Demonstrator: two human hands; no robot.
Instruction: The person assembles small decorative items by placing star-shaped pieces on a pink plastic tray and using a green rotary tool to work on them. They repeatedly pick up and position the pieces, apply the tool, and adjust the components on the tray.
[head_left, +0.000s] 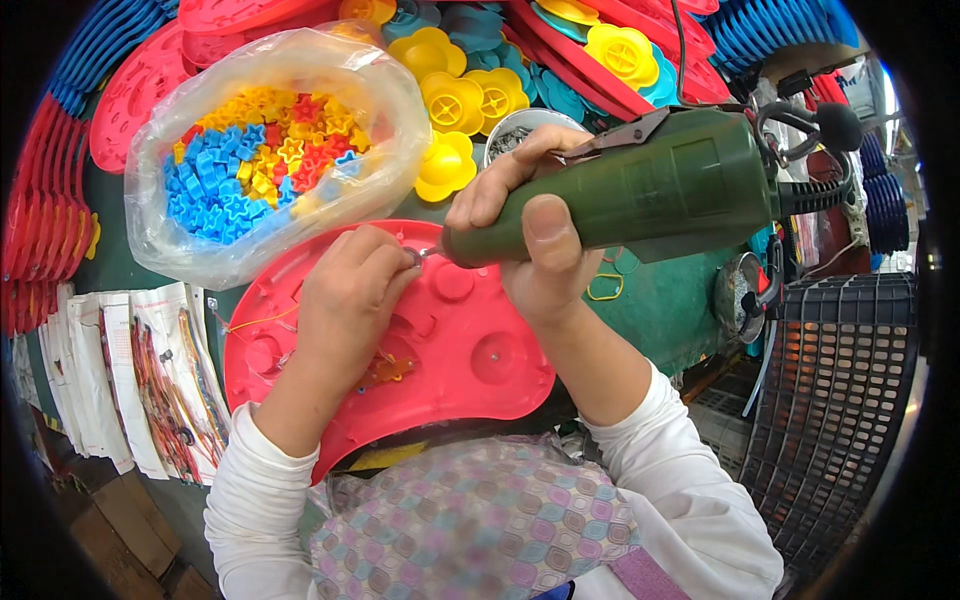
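Pink plastic panel [470, 340], a broad kidney-shaped moulding with round bosses, is lying flat at the near edge of the green workbench [690, 300], its curved lower rim overhanging toward the person's lap. Both hands are working over its upper edge. The right hand [530, 240] is wrapping fully around the green power screwdriver [650, 185], thumb pressing along the near side of the barrel and fingers curling over the far side, so the grip is closed tight on the tool. The tool's long axis is running from the upper right, where its cord and hanging hook are sitting, down to the left, and its thin bit is pointing at a spot near the panel's top edge. The left hand [355, 290] is resting on the panel just left of that bit, fingertips pinched together right at the tip; something small seems to be pinched there, but I cannot tell what. So the fastening point is lying directly between the two hands, at the left end of the tool's axis, with the left fingers touching or nearly touching the bit.

Beyond the panel, toward the far left corner of the bench, a clear bag of small star-shaped pieces [265, 150] in blue, yellow and red is sitting open. Yellow flower-shaped parts [455, 100] are lying behind the hands, well apart from the work.
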